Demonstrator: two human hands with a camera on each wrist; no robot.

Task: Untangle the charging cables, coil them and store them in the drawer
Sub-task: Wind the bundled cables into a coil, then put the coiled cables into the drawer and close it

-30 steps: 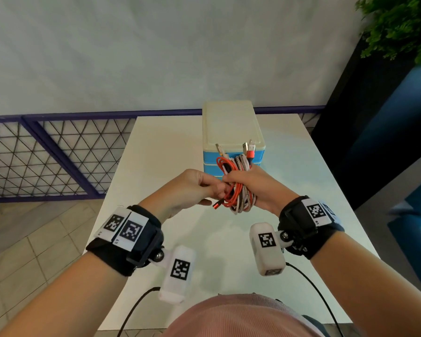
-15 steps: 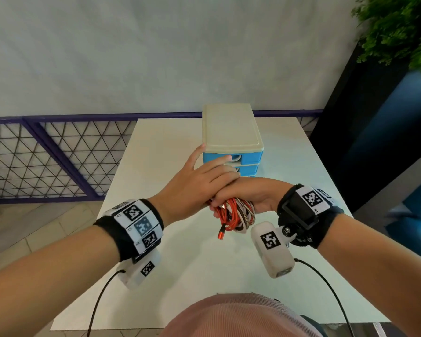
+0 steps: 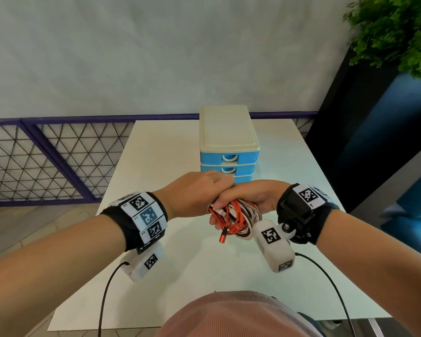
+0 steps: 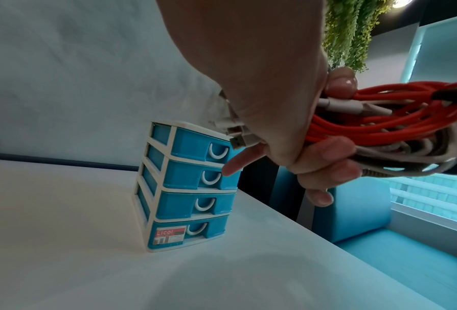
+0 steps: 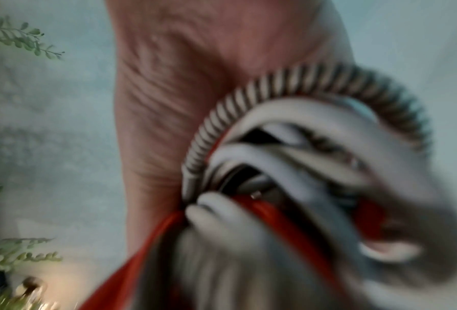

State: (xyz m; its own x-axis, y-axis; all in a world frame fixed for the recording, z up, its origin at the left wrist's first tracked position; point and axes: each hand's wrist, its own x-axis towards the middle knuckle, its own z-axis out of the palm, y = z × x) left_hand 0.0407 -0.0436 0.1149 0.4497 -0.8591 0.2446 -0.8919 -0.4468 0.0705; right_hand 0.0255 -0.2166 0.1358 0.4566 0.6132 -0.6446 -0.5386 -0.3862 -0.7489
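Coiled orange and white charging cables point(image 3: 233, 218) bunched, gripped in right hand point(image 3: 249, 197) mid-frame. Left hand point(image 3: 195, 190) loosely extended, one finger nearing blue plastic drawer unit point(image 3: 229, 164). All drawers closed; storing left.

Your cables point(image 3: 233, 218) (orange, white and a striped braided one) sit bunched in one coiled bundle just in front of the blue four-drawer unit point(image 3: 229, 152), whose drawers are all shut; plugs poke out toward it.

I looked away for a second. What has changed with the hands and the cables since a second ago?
The left hand let go of the cable bundle and reached over the right hand toward the drawer unit, index finger extended. The right hand lowered, turning the bundle downward. It still grips the bundle; the drawers remain shut.
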